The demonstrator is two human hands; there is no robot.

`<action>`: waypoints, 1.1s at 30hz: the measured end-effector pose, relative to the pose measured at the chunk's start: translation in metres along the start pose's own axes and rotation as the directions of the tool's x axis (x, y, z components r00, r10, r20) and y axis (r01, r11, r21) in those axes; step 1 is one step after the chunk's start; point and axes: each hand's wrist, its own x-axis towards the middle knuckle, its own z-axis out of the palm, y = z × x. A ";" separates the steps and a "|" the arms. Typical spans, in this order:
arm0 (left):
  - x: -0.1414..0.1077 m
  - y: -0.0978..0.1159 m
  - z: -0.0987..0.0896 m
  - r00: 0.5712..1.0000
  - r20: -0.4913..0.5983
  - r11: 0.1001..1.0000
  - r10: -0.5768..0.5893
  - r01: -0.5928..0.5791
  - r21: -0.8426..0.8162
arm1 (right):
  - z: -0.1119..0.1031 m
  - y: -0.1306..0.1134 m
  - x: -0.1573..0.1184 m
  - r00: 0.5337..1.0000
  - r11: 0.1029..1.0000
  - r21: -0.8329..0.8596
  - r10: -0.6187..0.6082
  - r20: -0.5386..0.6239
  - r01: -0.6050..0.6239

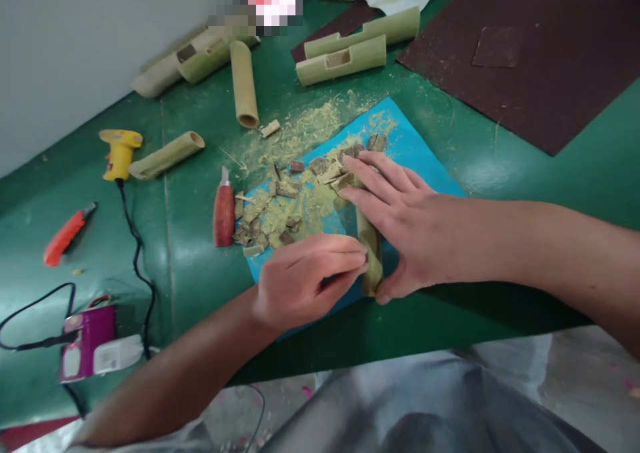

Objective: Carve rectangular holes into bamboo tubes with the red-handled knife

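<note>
A bamboo tube [371,263] lies lengthwise on a blue sheet [420,146], partly hidden under my right hand [407,219]. The fingers of that hand are spread across its upper part, and the thumb rests by its near end. My left hand [313,279] is closed in a pinch against the tube's left side; what it pinches, if anything, is hidden. Bamboo chips [287,189] and pale shavings cover the sheet left of the tube. A red-handled knife [223,213] lies at the sheet's left edge, blade pointing away.
Notched bamboo tubes [367,56] lie at the back, with a plain tube [244,86] and an angled piece [167,155] to the left. At left are a yellow corded tool [120,154], an orange cutter [65,238] and a purple box [90,339]. A dark board [550,59] lies back right.
</note>
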 end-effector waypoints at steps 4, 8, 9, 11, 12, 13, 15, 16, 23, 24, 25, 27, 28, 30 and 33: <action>0.002 -0.002 0.001 1.000 -0.008 0.999 -0.001 0.001 0.032 | -0.002 -0.002 0.000 0.999 1.000 -0.027 0.015 0.029 -0.014; 0.001 -0.003 0.000 0.999 -0.001 0.999 -0.046 0.046 -0.010 | -0.003 -0.002 0.000 1.000 1.000 -0.007 0.017 -0.003 -0.017; 0.000 -0.002 0.000 0.998 0.013 0.998 -0.054 0.054 -0.017 | -0.003 -0.002 0.000 1.000 1.000 -0.009 0.023 -0.003 -0.023; 0.000 -0.002 0.000 0.997 0.045 0.998 -0.059 0.060 -0.017 | -0.003 -0.002 0.000 0.999 0.999 -0.018 0.038 0.007 -0.038; 0.000 -0.002 0.001 0.997 0.043 0.998 -0.056 0.057 -0.017 | -0.003 -0.003 0.000 0.999 0.999 -0.020 0.042 0.009 -0.042; 0.001 -0.003 0.002 0.998 0.025 0.998 -0.059 0.060 -0.019 | -0.003 -0.003 0.000 0.999 0.999 -0.019 0.041 0.007 -0.041; 0.002 -0.004 0.004 0.997 -0.046 0.997 -0.069 0.067 -0.032 | -0.002 -0.004 0.000 0.999 0.999 -0.009 0.038 -0.007 -0.038; 0.002 -0.005 0.005 0.994 -0.083 0.997 -0.072 0.069 -0.040 | -0.002 -0.004 0.000 0.999 0.999 -0.004 0.039 -0.013 -0.039; 0.002 -0.005 0.003 0.999 -0.001 0.998 -0.038 0.038 -0.042 | -0.004 -0.005 0.002 0.999 0.998 -0.019 0.054 -0.004 -0.054; 0.003 -0.005 0.003 0.999 -0.032 0.999 -0.031 0.030 -0.030 | -0.004 -0.005 0.002 0.999 0.998 -0.017 0.053 -0.004 -0.053; 0.004 -0.006 0.004 0.996 -0.086 1.000 -0.022 0.020 -0.019 | -0.004 -0.005 0.002 0.999 0.998 -0.016 0.053 -0.002 -0.053; 0.004 -0.007 0.006 0.983 -0.181 1.000 -0.005 0.003 -0.008 | -0.004 -0.005 0.002 0.999 0.999 -0.010 0.051 -0.001 -0.051; 0.004 -0.008 0.007 0.982 -0.191 1.000 0.006 -0.009 -0.014 | -0.004 -0.005 0.002 0.999 0.999 -0.008 0.053 -0.004 -0.053; 0.002 -0.007 0.007 0.991 -0.133 0.999 0.010 -0.015 -0.037 | -0.002 -0.005 0.001 0.998 0.998 -0.011 0.055 -0.013 -0.055; -0.001 -0.004 0.007 0.996 -0.083 0.997 -0.017 0.010 -0.081 | -0.001 -0.005 0.002 0.998 0.998 -0.027 0.055 -0.025 -0.056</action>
